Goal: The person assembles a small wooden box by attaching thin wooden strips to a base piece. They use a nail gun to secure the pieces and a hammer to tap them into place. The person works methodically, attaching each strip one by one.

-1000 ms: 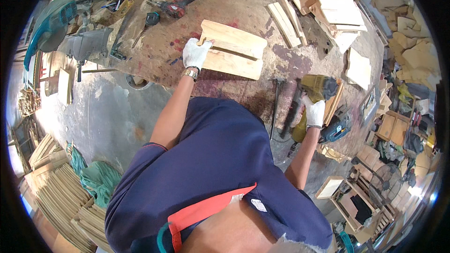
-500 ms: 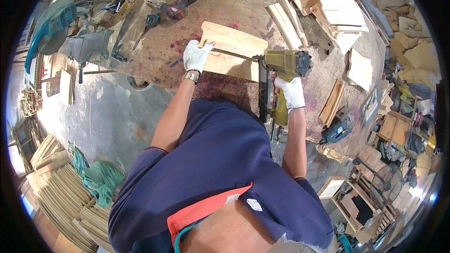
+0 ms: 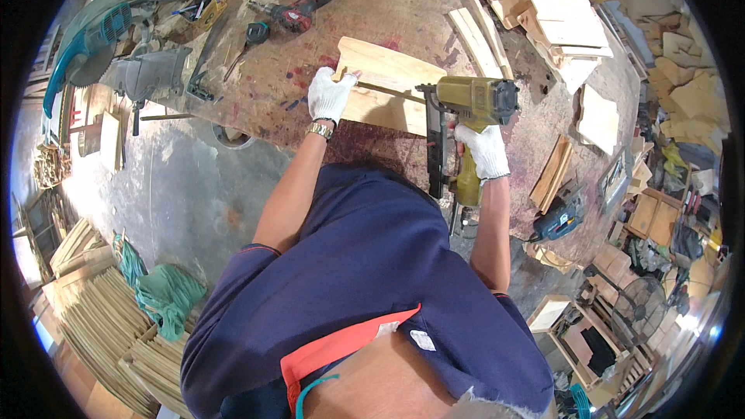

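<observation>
On the worktable before me lies a pale wooden piece (image 3: 388,62), with a board standing on edge along its middle. My left hand (image 3: 330,94), in a white knit glove, grips the left end of this wooden piece, fingers closed round the edge. A white glove also covers my right hand (image 3: 485,152), which is wrapped round the handle of an olive-green nail gun (image 3: 472,101). The gun's nose rests at the right end of the upright board; whether it touches is hard to tell. Its black magazine (image 3: 436,147) points toward my body.
A red-black cordless drill (image 3: 303,9) and a tape measure (image 3: 257,32) lie beyond my left hand. Stacked wood pieces (image 3: 563,19) sit at the far right. A blue power tool (image 3: 557,219) is near the right table edge. A teal miter saw (image 3: 97,39) stands left.
The whole view has shifted very slightly. My left hand has turned a little at the board's end, while the nail gun stays at the right end.
</observation>
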Tool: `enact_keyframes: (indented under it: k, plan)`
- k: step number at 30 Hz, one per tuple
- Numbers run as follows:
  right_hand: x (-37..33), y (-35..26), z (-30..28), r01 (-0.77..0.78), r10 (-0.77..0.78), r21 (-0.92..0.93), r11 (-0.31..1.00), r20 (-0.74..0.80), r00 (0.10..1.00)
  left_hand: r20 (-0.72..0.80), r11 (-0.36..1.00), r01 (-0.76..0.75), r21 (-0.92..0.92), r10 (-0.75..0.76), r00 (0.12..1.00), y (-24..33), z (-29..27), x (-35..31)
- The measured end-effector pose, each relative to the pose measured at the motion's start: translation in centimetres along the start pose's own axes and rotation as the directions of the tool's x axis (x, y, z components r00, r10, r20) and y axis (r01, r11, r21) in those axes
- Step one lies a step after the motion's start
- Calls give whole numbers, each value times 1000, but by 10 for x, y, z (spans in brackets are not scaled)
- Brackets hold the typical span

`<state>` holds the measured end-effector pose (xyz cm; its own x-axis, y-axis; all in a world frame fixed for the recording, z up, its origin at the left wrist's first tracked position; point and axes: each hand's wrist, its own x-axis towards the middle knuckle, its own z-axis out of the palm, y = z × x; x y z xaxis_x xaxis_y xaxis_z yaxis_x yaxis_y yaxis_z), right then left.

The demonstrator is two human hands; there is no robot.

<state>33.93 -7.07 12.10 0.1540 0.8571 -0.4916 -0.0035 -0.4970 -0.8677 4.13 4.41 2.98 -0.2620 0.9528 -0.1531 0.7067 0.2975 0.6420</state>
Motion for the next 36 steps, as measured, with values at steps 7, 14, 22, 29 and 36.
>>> enact_keyframes:
  k: [7,14,22,29,36]
  plan:
    - [3,-11,29,-32,31,13,999,38,999,94,999,37,-33,-33,995,7,-6,-1]
    - [1,-27,37,-62,62,-63,996,-2,998,94,1000,22,-15,-21,995,3,-3,1]
    - [2,-42,57,48,-46,-11,999,127,991,490,972,-235,11,200,849,-14,-27,13]
    - [4,-47,82,25,-12,-91,996,137,991,494,961,-277,5,239,836,-22,-28,8]
    - [3,-44,77,8,5,-181,984,77,997,464,984,-173,-45,174,869,-17,-40,0]
